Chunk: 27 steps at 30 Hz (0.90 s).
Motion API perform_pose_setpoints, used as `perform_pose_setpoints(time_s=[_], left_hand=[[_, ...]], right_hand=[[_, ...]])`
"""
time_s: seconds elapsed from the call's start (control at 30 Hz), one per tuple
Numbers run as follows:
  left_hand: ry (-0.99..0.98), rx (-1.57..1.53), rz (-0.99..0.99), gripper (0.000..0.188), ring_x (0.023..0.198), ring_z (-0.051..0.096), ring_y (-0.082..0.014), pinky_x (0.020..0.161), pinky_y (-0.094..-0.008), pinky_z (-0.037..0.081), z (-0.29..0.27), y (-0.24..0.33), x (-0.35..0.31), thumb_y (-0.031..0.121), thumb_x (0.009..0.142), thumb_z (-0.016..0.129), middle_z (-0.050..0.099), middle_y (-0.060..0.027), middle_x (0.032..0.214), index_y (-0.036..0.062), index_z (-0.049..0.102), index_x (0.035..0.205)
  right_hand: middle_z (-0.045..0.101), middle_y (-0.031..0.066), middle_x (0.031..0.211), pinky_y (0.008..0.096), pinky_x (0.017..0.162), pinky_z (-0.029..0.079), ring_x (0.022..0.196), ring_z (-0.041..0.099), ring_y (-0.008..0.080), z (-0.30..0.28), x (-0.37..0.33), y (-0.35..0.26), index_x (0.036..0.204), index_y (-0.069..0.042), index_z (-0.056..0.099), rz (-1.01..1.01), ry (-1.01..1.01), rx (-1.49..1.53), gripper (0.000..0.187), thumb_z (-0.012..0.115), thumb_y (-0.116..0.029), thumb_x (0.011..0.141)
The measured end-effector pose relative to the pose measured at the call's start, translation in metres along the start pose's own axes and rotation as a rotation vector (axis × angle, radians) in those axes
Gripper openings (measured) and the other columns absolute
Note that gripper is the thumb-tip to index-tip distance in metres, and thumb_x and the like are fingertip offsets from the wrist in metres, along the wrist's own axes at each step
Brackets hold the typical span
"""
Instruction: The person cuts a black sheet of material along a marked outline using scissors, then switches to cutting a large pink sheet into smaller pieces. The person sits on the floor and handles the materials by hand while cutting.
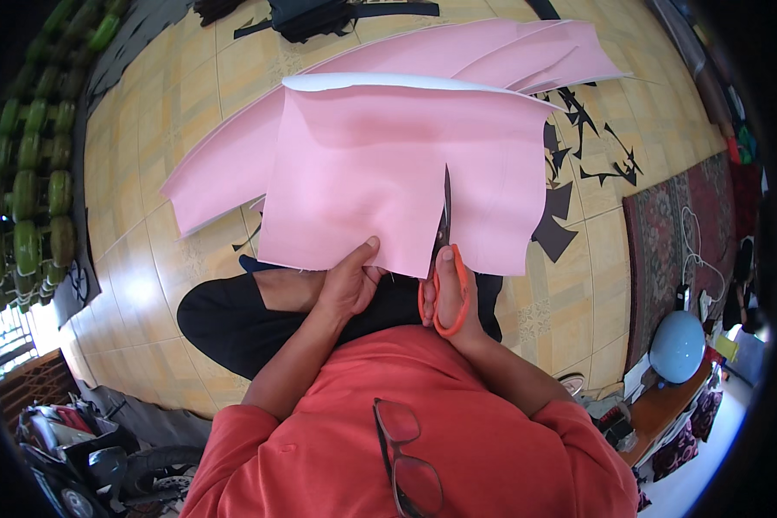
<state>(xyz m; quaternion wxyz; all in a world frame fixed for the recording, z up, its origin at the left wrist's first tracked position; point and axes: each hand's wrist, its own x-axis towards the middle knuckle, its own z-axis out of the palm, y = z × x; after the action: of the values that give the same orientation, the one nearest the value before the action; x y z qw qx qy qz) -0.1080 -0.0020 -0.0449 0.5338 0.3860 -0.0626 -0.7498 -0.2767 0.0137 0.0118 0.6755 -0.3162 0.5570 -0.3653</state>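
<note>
A pink sheet [345,181] with a white underside is held over my crossed legs. My left hand [350,281] grips its near edge, thumb on top and fingers underneath. Orange-handled scissors [445,203] are in my right hand [449,302], with fingers and thumb through the loops. Their dark blades point away from me and sit in a cut running in from the sheet's near edge, right of its middle. One blade lies on top of the pink face; the other is hidden below. Beyond lie more long pink sheets [220,164], partly covered by the held one.
Dark grey and black scraps [557,220] lie on the tiled floor [578,302] to the right. A black bag [306,19] is at the far side. Farther right are a patterned rug [652,250], a white cable [689,246] and a light blue helmet [677,347]. Eyeglasses [417,483] hang on my shirt.
</note>
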Motion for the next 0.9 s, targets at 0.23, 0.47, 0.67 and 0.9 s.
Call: perform_pose_setpoints(time_s=[0.23,0.47,0.67,0.9], left_hand=[[0.057,-0.016,-0.038,0.029,0.098,0.064,-0.0198,0.075,-0.0334,0.055,-0.001,-0.002,-0.009,0.010,0.096,0.052,0.062,-0.0110,0.112,0.0019,0.050,0.124],[0.048,-0.026,-0.004,0.030,0.099,0.064,-0.0210,0.077,-0.0338,0.055,0.012,0.008,-0.020,0.010,0.096,0.052,0.061,-0.0112,0.114,0.0019,0.049,0.125],[0.082,-0.038,-0.084,0.036,0.101,0.064,-0.0236,0.078,-0.0365,0.057,0.018,0.022,-0.038,0.008,0.095,0.052,0.059,-0.0132,0.119,0.0010,0.044,0.130],[0.057,-0.034,-0.201,0.044,0.108,0.062,-0.0265,0.084,-0.0387,0.058,0.025,0.029,-0.068,0.011,0.095,0.054,0.057,-0.0151,0.123,-0.0009,0.039,0.134]], right_hand=[[0.042,0.0027,0.051,0.0249,0.036,0.037,0.038,0.044,0.0119,0.006,0.007,0.001,0.077,-0.004,0.047,-0.027,0.073,0.022,0.060,0.035,-0.058,0.098],[0.045,0.0033,0.053,0.0244,0.035,0.038,0.039,0.046,0.0114,0.002,0.007,-0.005,0.079,-0.002,0.049,-0.066,0.035,-0.067,0.058,0.038,-0.057,0.098],[0.046,0.0026,0.054,0.0250,0.035,0.036,0.038,0.044,0.0113,0.003,0.012,-0.004,0.082,-0.002,0.049,-0.129,0.045,-0.171,0.053,0.036,-0.049,0.101],[0.046,0.0027,0.052,0.0259,0.036,0.033,0.038,0.044,0.0119,0.011,0.014,-0.009,0.082,-0.002,0.051,-0.382,0.072,-0.254,0.052,0.033,-0.047,0.102]])
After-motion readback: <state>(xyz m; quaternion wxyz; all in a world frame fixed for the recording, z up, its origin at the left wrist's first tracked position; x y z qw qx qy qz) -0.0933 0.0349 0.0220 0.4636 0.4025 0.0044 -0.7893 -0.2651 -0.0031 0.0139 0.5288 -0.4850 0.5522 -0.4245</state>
